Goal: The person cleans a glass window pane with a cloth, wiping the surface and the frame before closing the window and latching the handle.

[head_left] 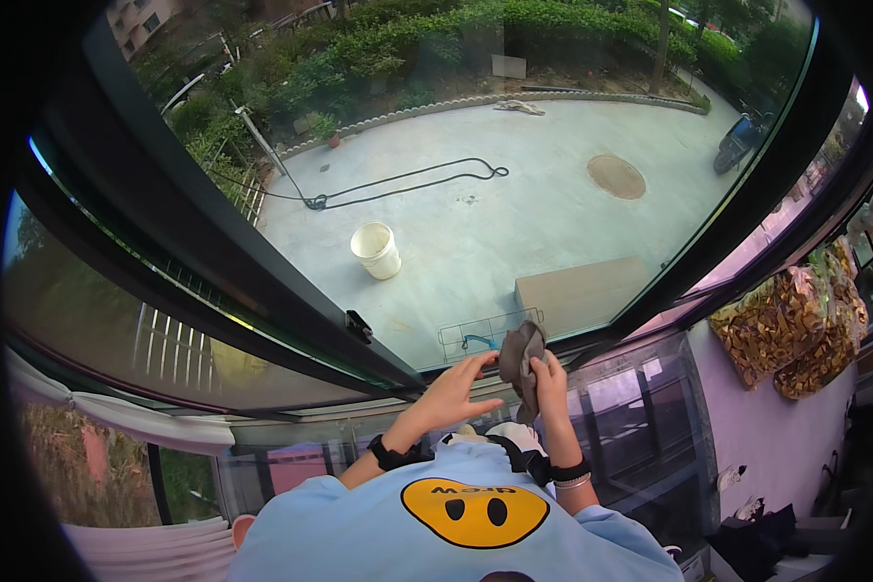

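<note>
In front of my chest my right hand (550,390) is closed on a crumpled grey-brown cloth (522,361), which bunches up above the fingers and hangs down beside them. My left hand (459,393) is just to the left of the cloth, fingers stretched out and thumb apart. Its fingertips come close to the cloth's edge; whether they touch it I cannot tell. Beyond both hands stands a large window pane (456,228) in a dark frame (306,281). A small black latch (359,327) sits on the frame, left of my hands.
Through the glass show a white bucket (375,252), a looped black hose or cable (407,184), a large box (584,293) and a wire rack (456,339). Clear bags of brown pieces (776,320) lie at the right. White curtains (141,412) hang at the left.
</note>
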A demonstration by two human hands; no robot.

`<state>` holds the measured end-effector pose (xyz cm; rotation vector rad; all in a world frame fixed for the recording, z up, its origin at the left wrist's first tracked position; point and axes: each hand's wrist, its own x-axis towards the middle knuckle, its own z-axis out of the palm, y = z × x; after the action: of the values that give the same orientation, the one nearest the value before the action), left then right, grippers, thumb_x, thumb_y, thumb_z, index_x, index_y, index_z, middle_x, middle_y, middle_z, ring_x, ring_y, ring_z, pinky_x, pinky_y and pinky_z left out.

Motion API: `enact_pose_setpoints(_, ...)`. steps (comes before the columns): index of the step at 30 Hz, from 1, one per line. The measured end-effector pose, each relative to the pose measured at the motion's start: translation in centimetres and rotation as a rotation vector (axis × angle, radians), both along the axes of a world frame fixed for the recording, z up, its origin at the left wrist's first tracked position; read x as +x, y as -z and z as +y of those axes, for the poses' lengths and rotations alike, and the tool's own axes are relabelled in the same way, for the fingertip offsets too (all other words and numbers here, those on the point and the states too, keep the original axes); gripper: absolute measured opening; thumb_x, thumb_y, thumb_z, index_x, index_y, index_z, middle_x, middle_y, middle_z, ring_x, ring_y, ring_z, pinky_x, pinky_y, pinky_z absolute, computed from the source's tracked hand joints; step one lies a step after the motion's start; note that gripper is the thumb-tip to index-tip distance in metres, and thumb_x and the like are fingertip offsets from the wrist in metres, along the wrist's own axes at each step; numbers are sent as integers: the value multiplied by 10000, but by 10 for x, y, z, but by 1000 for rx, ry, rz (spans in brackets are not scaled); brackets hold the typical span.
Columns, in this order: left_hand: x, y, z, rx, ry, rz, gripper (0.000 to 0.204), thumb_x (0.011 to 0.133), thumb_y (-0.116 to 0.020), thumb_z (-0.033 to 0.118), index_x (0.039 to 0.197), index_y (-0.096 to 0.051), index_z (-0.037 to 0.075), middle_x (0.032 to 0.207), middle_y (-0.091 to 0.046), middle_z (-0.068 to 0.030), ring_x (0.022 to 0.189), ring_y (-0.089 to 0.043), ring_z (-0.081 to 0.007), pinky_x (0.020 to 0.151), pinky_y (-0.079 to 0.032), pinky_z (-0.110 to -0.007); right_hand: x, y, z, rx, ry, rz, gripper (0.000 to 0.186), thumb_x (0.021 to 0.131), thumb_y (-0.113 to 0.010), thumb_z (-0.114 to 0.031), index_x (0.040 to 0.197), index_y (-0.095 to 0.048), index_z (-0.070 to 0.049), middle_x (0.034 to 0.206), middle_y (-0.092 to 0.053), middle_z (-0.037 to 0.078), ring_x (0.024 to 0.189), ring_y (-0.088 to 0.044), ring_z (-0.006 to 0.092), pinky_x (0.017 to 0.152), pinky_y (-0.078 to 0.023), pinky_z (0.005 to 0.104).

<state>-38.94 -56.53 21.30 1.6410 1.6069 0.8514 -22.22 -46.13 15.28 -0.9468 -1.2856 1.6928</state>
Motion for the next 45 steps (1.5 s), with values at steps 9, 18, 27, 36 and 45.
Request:
enact_pose_setpoints(9, 10, 34, -11, -250, -277, -311, 581, 734, -719, 219, 1219, -469, 19, 1123, -565, -165, 1043, -567, -324, 875, -461, -368, -9, -4, -26, 209, -455, -312, 494, 915, -527, -295, 1284, -432, 20, 1191, -537, 228, 1105, -537, 347, 914, -423, 380)
enact_pose_setpoints(18, 44, 12, 18, 80, -396, 2, 392, 703, -648, 102, 1084, -579, 40, 1155, -589, -125, 1061, -581, -305, 875, -470, -367, 21, -21, 33, 400, -619, -179, 751, 781, -686, -219, 1377, -307, 38, 1279, -474, 244, 1206, -483, 329, 984, -400, 363)
enact_pose_setpoints(27, 71, -18, 42, 63, -474, 78, 395, 740, -659, 106, 1130, -606, 70, 927, -649, -108, 779, -597, -252, 652, -493, -327, 53, -20, 69, 663, -291, -532, 517, 805, -690, -242, 1239, -480, -56, 913, -621, 127, 613, -603, 177, 584, -492, 321)
enact_pose_setpoints(36, 103, 10, 56, 78, -754, -180, 392, 788, -690, 102, 1167, -599, 61, 945, -667, -110, 744, -643, -162, 644, -508, -280, 84, -6, 90, -35, -726, -211, 500, 950, -520, -264, 1385, -358, -78, 1148, -604, 132, 889, -608, 164, 709, -503, 296)
enact_pose_setpoints(45, 140, -17, 82, 211, -548, -4, 402, 774, -719, 96, 1159, -612, 54, 970, -668, -81, 788, -635, -136, 669, -509, -252, 77, 8, 109, -642, -934, 114, 651, 956, -294, -582, 1392, -354, -103, 1375, -434, 89, 1224, -468, 236, 995, -414, 424)
